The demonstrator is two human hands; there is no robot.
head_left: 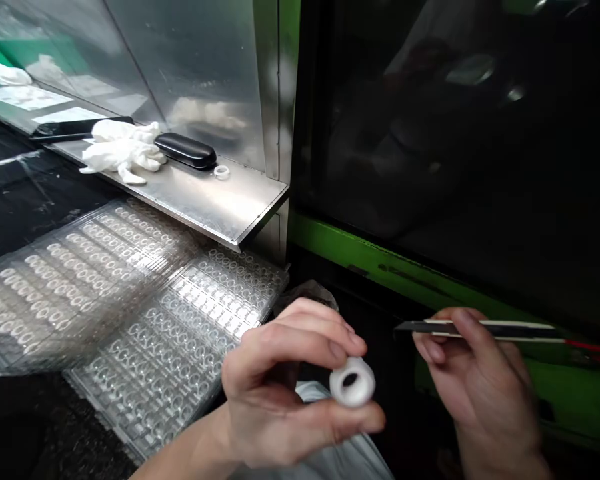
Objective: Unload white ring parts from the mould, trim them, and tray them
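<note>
Between thumb and fingertips, my left hand [285,380] pinches a small white plastic ring-shaped part [353,383]; its hole faces me. To the right, my right hand [480,380] grips a slim craft knife [505,329] with a dark blade-like tip. The tool lies nearly level, its tip pointing left toward the white part but apart from it. A red strip shows at its far right end.
Clear plastic trays [165,360] sit at left, one stack [65,280] filled with white rings. On a metal shelf [250,207] lie white gloves [125,150], a black case [186,150] and a loose white ring [221,173]. A green machine frame [360,250] borders a dark panel.
</note>
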